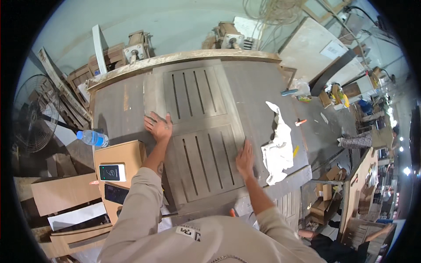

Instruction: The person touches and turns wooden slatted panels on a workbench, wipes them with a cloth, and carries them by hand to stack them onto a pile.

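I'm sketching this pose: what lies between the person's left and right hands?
The slotted panel lies there, its grey-brown surface filling the stretch between the left hand and the right hand, as the head view shows.

The slatted panel point(201, 124) was grey-brown, patterned with two groups of dark parallel slots point(176, 96); the surface point(256, 87) was dull grey-brown. The cloth point(278, 149) was plain white, the box point(121, 153) tan, and the bottle point(93, 138) clear with a blue cap point(80, 135) and a blue label point(101, 139). The sleeves point(141, 197) were plain beige, the upper phone point(112, 172) black with a white edge, and the lower phone point(115, 193) black.
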`<state>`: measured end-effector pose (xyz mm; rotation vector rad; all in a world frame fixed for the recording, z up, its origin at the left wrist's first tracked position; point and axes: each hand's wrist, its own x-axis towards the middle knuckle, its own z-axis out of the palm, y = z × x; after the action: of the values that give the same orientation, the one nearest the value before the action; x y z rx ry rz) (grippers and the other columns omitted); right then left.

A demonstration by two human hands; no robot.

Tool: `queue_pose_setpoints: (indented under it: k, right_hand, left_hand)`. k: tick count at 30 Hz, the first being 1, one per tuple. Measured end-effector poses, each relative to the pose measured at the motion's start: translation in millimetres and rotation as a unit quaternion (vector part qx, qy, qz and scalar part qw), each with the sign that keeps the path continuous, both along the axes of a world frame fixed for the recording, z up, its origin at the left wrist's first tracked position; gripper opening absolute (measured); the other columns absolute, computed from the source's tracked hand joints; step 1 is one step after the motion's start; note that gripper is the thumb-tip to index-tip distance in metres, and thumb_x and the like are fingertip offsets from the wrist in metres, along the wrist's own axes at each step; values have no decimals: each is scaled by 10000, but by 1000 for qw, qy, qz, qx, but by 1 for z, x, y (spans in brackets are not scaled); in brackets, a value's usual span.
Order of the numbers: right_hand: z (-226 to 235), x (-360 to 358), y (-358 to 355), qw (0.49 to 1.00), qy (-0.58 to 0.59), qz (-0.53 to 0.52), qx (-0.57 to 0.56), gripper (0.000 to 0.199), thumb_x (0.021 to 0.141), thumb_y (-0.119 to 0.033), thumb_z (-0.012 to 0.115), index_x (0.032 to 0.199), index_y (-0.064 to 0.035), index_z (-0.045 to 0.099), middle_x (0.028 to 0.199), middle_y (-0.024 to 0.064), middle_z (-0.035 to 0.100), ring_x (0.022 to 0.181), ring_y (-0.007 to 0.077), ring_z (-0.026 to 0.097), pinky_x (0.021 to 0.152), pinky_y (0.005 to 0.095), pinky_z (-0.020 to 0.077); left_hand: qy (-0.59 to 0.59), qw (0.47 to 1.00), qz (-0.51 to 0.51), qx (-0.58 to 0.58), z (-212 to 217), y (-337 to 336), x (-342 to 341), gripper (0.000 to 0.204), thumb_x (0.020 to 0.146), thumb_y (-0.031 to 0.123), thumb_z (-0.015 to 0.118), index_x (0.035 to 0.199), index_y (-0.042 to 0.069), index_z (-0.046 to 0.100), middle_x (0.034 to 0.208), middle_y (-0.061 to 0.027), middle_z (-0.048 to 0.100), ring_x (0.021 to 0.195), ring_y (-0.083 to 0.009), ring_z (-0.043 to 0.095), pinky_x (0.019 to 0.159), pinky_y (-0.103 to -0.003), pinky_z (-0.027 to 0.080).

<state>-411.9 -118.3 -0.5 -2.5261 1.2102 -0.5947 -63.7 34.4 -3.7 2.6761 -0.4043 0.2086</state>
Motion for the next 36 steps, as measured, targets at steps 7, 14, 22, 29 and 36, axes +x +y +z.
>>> queue_pose_setpoints:
  k: [7, 14, 22, 29, 36]
  right_hand:
    - [31, -117, 97, 984, 128, -86, 84, 529, 893, -108, 442, 1407, -42, 337, 1408, 182, 411, 1295, 319, 396, 1033, 498, 303]
    - [27, -144, 82, 975, -91, -109, 169, 468, 896, -94, 417, 1362, -59, 397, 1198, 244, 579, 1052, 430, 569, 905, 454, 456]
    - [3, -162, 47, 922, -181, -128, 319, 556, 881, -106, 515, 1403, -1, 356, 1201, 169, 606, 1097, 255, 554, 954, 335, 416]
    - [64, -179, 62, 836, -297, -120, 446, 579, 875, -135, 592, 1392, 17, 380, 1183, 125, 614, 1040, 186, 556, 919, 281, 404]
    - [86, -195, 82, 825, -282, -94, 481, 520, 848, -196, 675, 1271, 60, 515, 1007, 83, 620, 911, 157, 564, 830, 261, 433]
  left_hand:
    - [136, 989, -51, -16, -13, 55, -105, 851, 890, 474, 513, 1438, -76, 162, 1492, -341, 66, 1394, -455, 90, 1134, -518, 104]
    - [227, 958, -97, -143, -16, 167, -247, 909, 873, 445, 568, 1449, -82, 102, 1494, -347, 73, 1406, -452, 86, 1135, -523, 105]
    - [335, 855, -36, -394, 7, 175, -249, 674, 888, 340, 597, 1335, -117, 383, 1200, -236, 557, 1079, -291, 548, 917, -383, 433]
    - [515, 737, 114, -423, 72, 200, -207, 256, 866, 195, 619, 996, -25, 595, 869, -78, 613, 822, -173, 579, 725, -328, 481]
    - [533, 758, -2, -375, 61, 248, -211, 254, 881, 272, 636, 980, 38, 636, 820, -3, 609, 703, -113, 554, 560, -301, 428]
